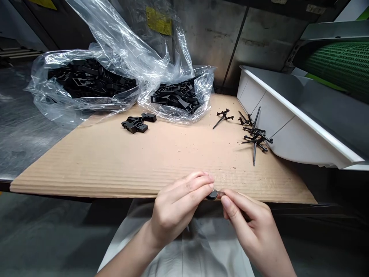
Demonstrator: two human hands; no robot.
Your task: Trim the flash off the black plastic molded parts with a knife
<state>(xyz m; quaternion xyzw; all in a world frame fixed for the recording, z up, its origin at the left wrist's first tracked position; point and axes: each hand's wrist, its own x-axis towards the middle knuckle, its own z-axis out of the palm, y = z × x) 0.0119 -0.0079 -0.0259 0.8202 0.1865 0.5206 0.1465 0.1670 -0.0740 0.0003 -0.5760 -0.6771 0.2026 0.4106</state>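
bags of black parts (86, 80) sit open far left on the desk (17, 127). at the cardboard (115, 165) edge the left hand (178, 207) pinches a small black piece (212, 195), steadying it while the right hand (253, 227) nips its thin stem (220, 192); sprues (255, 134) lie farther right.

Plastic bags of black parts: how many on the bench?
2. The left bag lies at the back left of the cardboard; the right bag sits beside it, centre back. Others could be hidden behind.

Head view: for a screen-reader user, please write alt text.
Left hand and right hand pinch a small black part at the near edge of a cardboard sheet. Behind lie black clips, spiky sprues and clear bags of black parts.
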